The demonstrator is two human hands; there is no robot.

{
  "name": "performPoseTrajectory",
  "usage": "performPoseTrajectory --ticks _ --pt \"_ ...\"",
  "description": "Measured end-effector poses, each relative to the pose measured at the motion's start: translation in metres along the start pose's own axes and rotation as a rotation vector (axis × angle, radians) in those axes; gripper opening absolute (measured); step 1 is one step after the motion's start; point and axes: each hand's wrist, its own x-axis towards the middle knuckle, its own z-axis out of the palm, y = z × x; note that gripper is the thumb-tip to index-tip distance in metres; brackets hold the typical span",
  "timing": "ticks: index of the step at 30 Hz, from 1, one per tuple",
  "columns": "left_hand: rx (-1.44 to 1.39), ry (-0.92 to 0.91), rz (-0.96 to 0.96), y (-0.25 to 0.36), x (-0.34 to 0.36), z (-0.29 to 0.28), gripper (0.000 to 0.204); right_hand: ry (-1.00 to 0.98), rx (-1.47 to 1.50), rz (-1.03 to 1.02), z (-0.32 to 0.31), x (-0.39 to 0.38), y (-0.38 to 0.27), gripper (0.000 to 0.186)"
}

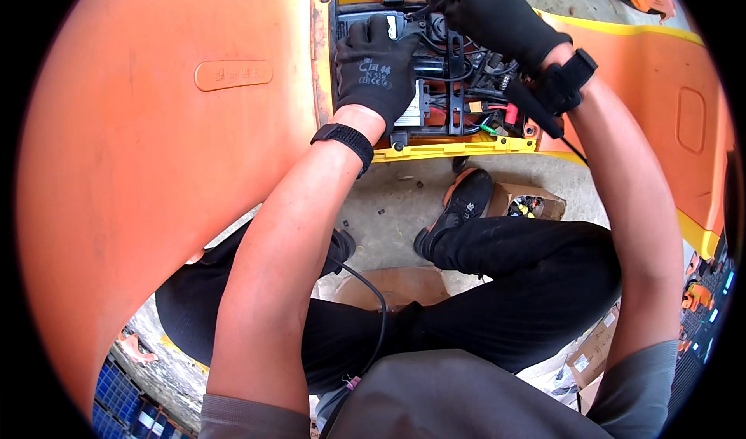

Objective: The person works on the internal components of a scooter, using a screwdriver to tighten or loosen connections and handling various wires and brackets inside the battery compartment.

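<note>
Both my hands wear black work gloves and reach into an open compartment in an orange vehicle body (155, 136). My left hand (377, 74) lies palm down over a grey box-shaped module (353, 24), its thumb spread to the right beside black cables. My right hand (493, 12) is closed at the compartment's far side, its fingers pinching what looks like a black cable (420, 13); the fingertips are partly hidden. Between and below the hands sit a black bracket (456, 89), a silver finned unit (420, 103), a red connector (510, 113) and a green connector (488, 130).
A yellow frame edge (458, 148) borders the compartment's near side. On the concrete floor, beside my shoe (466, 198), stands a cardboard box (552, 206) with small parts. A black cord (382, 307) hangs near my lap. Blue crates (116, 392) show at lower left.
</note>
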Motion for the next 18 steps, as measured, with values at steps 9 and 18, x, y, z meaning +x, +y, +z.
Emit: performPoseTrajectory --ticks 9,18 --pt "-0.024 0.017 0.003 0.002 0.001 0.0 0.035 -0.234 -0.082 -0.13 -0.029 0.032 0.021 0.019" --pt "-0.036 -0.024 -0.019 0.0 0.001 -0.002 0.032 -0.052 0.105 0.226 -0.042 0.005 -0.014 0.031"
